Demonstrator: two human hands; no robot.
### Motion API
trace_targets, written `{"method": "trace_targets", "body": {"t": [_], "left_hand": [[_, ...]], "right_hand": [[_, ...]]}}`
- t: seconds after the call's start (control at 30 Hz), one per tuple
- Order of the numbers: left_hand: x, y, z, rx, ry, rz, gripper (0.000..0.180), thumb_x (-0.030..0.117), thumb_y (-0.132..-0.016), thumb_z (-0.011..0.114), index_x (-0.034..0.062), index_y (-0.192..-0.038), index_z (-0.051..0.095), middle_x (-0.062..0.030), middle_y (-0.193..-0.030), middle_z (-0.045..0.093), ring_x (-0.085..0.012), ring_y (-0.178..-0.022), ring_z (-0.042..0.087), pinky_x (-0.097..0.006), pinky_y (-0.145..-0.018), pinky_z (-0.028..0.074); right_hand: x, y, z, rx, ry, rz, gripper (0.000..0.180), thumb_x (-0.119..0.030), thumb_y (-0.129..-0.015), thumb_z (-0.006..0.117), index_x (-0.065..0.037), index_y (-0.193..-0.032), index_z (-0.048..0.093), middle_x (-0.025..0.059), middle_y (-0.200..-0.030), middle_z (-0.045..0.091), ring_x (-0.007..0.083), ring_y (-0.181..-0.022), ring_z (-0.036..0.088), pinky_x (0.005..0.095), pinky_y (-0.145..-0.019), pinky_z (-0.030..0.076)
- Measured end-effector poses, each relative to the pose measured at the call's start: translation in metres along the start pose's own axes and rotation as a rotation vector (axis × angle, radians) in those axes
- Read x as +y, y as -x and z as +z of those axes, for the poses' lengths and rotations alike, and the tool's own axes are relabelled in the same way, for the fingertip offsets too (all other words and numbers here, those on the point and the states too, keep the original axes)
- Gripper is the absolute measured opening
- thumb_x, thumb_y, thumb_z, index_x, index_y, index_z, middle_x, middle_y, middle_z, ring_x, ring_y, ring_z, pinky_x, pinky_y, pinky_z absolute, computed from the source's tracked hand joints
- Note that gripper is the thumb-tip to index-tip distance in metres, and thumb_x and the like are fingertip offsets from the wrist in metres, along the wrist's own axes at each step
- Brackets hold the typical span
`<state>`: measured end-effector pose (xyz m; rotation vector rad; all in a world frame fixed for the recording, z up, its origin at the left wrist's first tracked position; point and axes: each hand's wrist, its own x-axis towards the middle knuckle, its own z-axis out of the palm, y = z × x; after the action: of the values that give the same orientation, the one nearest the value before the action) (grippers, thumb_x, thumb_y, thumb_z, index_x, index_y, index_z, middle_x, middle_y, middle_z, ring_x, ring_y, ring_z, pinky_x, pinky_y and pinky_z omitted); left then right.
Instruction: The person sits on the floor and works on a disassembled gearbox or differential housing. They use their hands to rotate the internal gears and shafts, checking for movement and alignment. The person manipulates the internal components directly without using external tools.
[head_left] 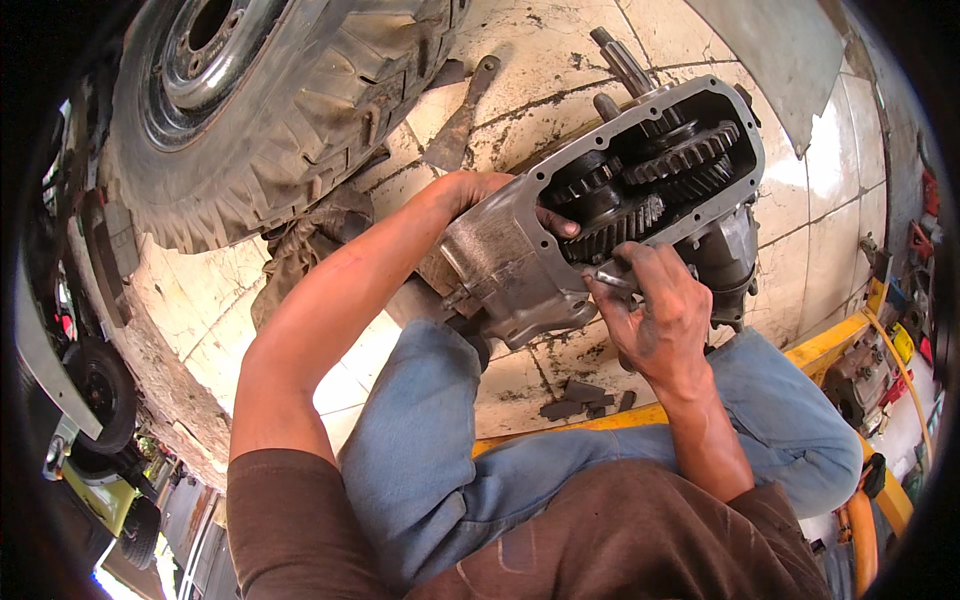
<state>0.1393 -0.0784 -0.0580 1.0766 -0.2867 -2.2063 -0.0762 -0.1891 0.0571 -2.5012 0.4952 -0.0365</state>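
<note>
A grey metal gearbox housing [490,250] lies on the tiled floor between my knees, its long flanged opening facing up. Dark toothed gears [625,225] sit inside, and a splined shaft [622,62] juts from the far end. My left hand [558,222] goes behind the housing's left wall. Only a fingertip shows inside the opening, beside the nearer gear; the other fingers are hidden. At the near rim, my right hand [662,315] is closed, with thumb and fingers pinching a short, shiny metal piece [614,278]. Its exact kind is unclear.
A big treaded tire [300,130] on its rim stands at the far left, with a scraper-like flat tool [465,118] and a dark rag [305,250] near it. Dark flat scraps [580,400] lie before me. A yellow metal frame [830,342] runs along the right.
</note>
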Motion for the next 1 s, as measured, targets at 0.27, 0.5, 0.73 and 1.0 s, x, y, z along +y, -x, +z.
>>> {"method": "trace_targets", "body": {"t": [0.27, 0.5, 0.73, 1.0], "left_hand": [[-0.017, -0.005, -0.011, 0.002, -0.047, 0.07, 0.064, 0.043, -0.086, 0.08, 0.0016, -0.132, 0.062, -0.0089, -0.112, 0.073, -0.017, -0.097, 0.067, -0.036, -0.082, 0.055], [0.0, 0.038, -0.026, 0.694, -0.695, -0.128, 0.045, 0.035, -0.095, 0.063, -0.0056, -0.111, 0.071, -0.0132, -0.093, 0.073, -0.0204, -0.087, 0.068, -0.038, -0.077, 0.052], [0.026, 0.08, 0.033, 0.951, -0.685, 0.342, 0.039, 0.031, -0.092, 0.066, -0.0076, -0.101, 0.07, -0.0167, -0.086, 0.071, -0.0262, -0.081, 0.068, -0.041, -0.079, 0.053], [-0.004, 0.066, 0.076, 0.977, -0.958, 0.795, 0.026, 0.022, -0.079, 0.08, 0.0066, -0.099, 0.074, -0.0174, -0.12, 0.06, -0.0348, -0.113, 0.057, -0.043, -0.099, 0.048]], "right_hand": [[-0.009, -0.008, -0.008, 0.045, -0.107, 0.11, 0.023, -0.005, -0.08, 0.07, 0.0, -0.102, 0.066, 0.0139, -0.085, 0.062, 0.0334, -0.072, 0.063, 0.0376, -0.063, 0.051], [-0.021, -0.024, -0.057, -0.101, 0.208, 0.063, 0.022, -0.005, -0.081, 0.065, -0.003, -0.103, 0.07, 0.0158, -0.093, 0.058, 0.0373, -0.079, 0.065, 0.0481, -0.07, 0.051], [-0.026, -0.056, -0.084, -0.419, 0.433, -0.098, 0.015, -0.008, -0.076, 0.073, -0.003, -0.089, 0.069, 0.0143, -0.094, 0.061, 0.0363, -0.084, 0.066, 0.0463, -0.076, 0.054], [-0.017, -0.063, -0.083, -0.465, 0.527, -0.291, 0.01, -0.008, -0.077, 0.068, -0.004, -0.087, 0.069, 0.0128, -0.094, 0.062, 0.0312, -0.092, 0.066, 0.0441, -0.081, 0.052]]}}
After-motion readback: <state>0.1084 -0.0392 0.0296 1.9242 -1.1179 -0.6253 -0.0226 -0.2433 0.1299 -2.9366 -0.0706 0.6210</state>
